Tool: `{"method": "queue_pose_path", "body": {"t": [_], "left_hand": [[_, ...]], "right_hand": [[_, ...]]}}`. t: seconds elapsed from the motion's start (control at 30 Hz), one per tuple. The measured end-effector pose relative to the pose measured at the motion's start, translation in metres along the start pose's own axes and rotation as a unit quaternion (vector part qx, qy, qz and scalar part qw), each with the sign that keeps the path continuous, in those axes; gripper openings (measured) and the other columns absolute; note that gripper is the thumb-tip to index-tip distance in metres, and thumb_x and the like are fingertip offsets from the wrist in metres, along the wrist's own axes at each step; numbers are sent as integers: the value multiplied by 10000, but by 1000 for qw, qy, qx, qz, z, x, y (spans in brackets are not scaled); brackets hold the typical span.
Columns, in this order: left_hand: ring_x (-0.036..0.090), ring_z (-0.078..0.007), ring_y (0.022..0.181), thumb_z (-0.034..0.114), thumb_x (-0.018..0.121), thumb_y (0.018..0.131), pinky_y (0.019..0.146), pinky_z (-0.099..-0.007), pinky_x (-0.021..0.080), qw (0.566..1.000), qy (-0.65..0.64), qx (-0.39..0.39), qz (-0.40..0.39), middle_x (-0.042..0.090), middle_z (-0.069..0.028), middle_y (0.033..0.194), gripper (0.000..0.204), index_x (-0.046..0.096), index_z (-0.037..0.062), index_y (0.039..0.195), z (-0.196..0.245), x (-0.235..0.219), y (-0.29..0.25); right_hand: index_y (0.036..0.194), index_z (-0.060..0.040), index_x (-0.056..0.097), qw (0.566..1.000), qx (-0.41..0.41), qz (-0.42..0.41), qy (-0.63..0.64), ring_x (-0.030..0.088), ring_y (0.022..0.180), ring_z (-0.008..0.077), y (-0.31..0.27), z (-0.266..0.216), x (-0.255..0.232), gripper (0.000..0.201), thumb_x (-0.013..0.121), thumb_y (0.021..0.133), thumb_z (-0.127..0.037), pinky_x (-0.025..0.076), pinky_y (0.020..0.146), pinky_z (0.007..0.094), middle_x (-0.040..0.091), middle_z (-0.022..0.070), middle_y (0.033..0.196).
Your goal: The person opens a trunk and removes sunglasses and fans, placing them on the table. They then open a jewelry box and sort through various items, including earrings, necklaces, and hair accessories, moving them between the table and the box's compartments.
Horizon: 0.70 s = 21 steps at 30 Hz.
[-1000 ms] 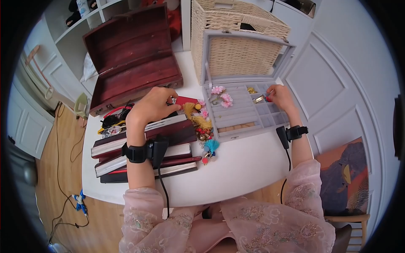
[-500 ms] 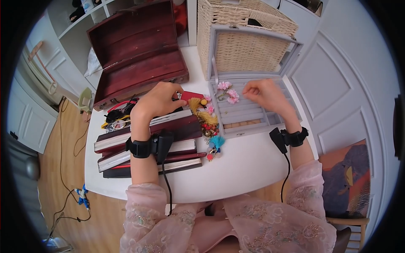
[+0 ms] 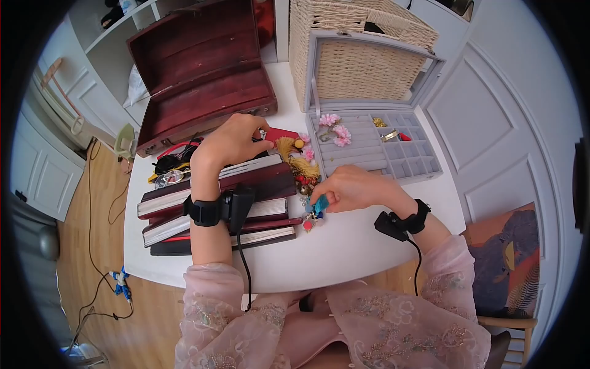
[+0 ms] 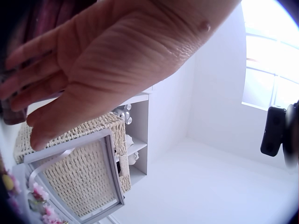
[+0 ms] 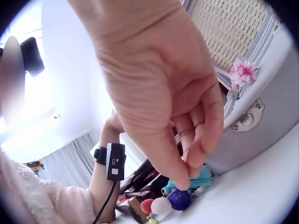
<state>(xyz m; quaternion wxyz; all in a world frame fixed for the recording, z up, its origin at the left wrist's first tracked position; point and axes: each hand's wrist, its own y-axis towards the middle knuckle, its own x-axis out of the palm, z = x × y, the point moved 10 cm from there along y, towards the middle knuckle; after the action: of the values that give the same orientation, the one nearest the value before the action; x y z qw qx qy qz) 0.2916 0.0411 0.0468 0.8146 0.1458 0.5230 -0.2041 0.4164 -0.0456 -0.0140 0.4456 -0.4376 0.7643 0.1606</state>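
My right hand (image 3: 353, 187) pinches a turquoise tassel (image 5: 202, 179) between thumb and fingertips, just in front of the jewelry box (image 3: 424, 176). Beside the tassel are a dark blue ball (image 5: 180, 199), a white ball (image 5: 161, 206) and a small red one. My left hand (image 3: 230, 144) hovers over the far end of the stacked books (image 3: 261, 195), its fingers loosely extended and holding nothing. Near its fingertips lies a flat red item (image 3: 281, 132). Gold tassels (image 3: 301, 166) and pink flowers lie between the books and the box.
The jewelry box's glass lid leans open against a wicker basket (image 3: 369, 67). Inside are pink flower pieces (image 3: 342, 134), a gold piece (image 3: 379, 122) and a red item (image 3: 404, 137). An open dark red case (image 3: 209, 101) stands at the back left, with sunglasses (image 3: 166, 163) before it.
My right hand has left the box's right compartments, come toward me and to the left, and taken hold of the turquoise tassel. My left hand has stayed nearly in place.
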Motion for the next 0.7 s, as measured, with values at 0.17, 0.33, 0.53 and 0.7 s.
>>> {"method": "queue_pose_path", "body": {"t": [0.17,0.33,0.53,0.7], "left_hand": [[645,-297,802,229,688,775,714,-355,514,1000,0,0,-3,664,-165,917,368,628,12,1067,3,0,-1],[644,-296,801,224,685,776,708,-353,514,1000,5,3,-3,663,-167,913,359,628,13,1061,4,-1,-1],[635,-325,846,249,702,768,751,-371,499,1000,-15,-17,4,657,-189,898,349,638,-6,998,6,-4,-4],[644,-293,807,219,684,768,715,-356,513,1000,3,-7,-4,664,-164,912,356,631,15,1055,3,-1,-1]], "right_hand": [[890,-125,687,995,-10,49,-90,603,587,211,-1,-4,3,229,718,665,-101,435,558,335,596,22,606],[828,-98,690,998,6,69,-2,582,573,181,-7,1,-10,161,741,680,-132,440,545,293,597,45,613],[801,-30,671,975,71,164,128,592,631,96,-44,22,-68,150,741,724,-139,462,585,240,632,32,660],[791,0,660,951,145,244,122,561,625,66,-96,48,-114,156,734,742,-128,445,569,228,591,12,624]]}}
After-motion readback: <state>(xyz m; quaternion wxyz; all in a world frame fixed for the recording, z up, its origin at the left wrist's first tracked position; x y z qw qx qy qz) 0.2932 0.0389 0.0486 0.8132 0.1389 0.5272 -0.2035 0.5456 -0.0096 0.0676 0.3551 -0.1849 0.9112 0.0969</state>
